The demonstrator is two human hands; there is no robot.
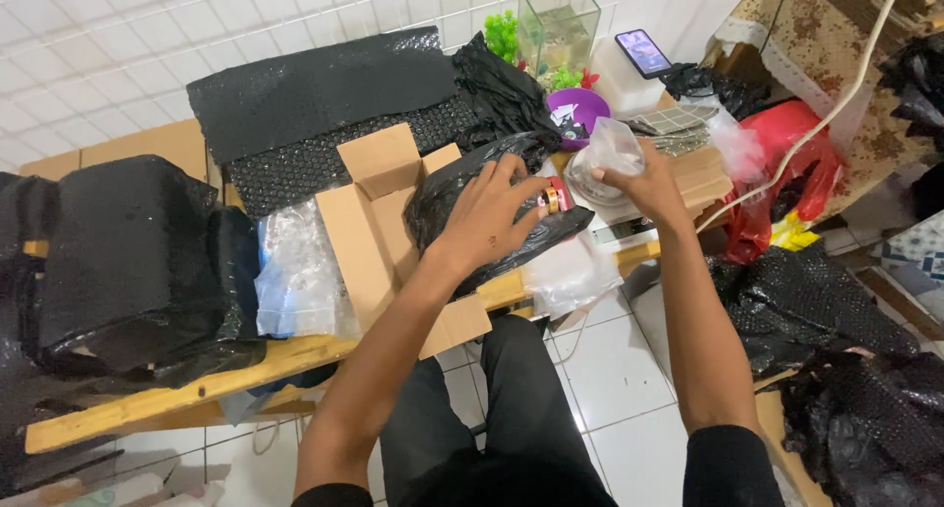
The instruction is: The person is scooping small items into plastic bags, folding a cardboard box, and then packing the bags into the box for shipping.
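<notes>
The left hand [489, 215] presses flat on a black plastic bag [462, 197] over the open cardboard box [379, 227], fingertips at a small red-gold item [553, 198]. The right hand [644, 182] is closed around a clear plastic bag [605, 153]. Better to keep the black bag pinned while working.

Black bag [472, 197] partly under left hand [489, 215]

My two arms bare, wrist to above elbow. Short black sleeves, only edges showing at bottom of view. My left hand [489, 215] has small dark mark on back, near wrist. My right hand [644, 184] plain, no ring, no watch. No gloves. Nails short. My legs in black trousers, soft cloth, few folds at knees.
</notes>
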